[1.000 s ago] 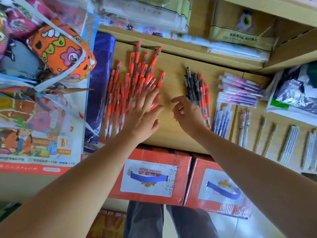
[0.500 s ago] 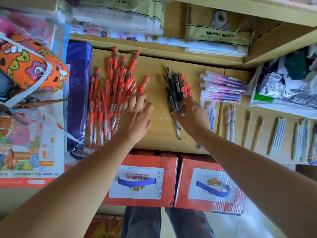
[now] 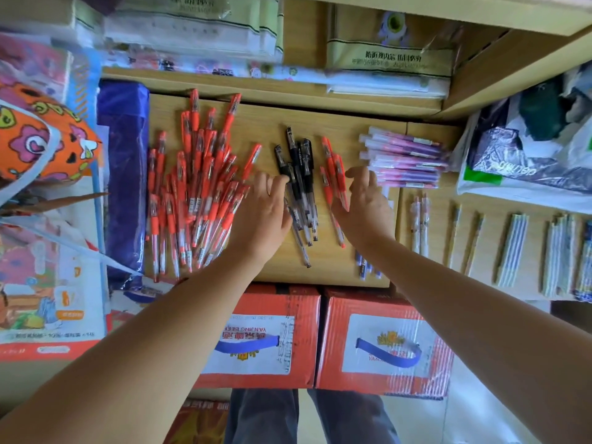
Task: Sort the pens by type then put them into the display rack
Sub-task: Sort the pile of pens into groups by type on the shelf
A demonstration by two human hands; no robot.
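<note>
A big heap of red pens (image 3: 195, 187) lies on the left of the wooden shelf (image 3: 269, 129). A bundle of black pens (image 3: 299, 174) sits in the middle, with a few red pens (image 3: 333, 174) just to its right. My left hand (image 3: 262, 213) lies between the red heap and the black pens, fingers straight, its fingertips touching the black pens. My right hand (image 3: 365, 203) is right of the few red pens, fingers loosely extended, holding nothing. Pink and purple pens (image 3: 403, 161) are stacked at the right.
A blue plastic-wrapped pack (image 3: 123, 174) borders the red heap on the left. Thin pens and striped bundles (image 3: 512, 245) lie in rows at the right. Two red cartons (image 3: 381, 341) stand below the shelf edge. Bags and packets crowd the back and sides.
My left hand has left the red heap and moved right to the black pens. My right hand has come off the black pens and opened to their right.
</note>
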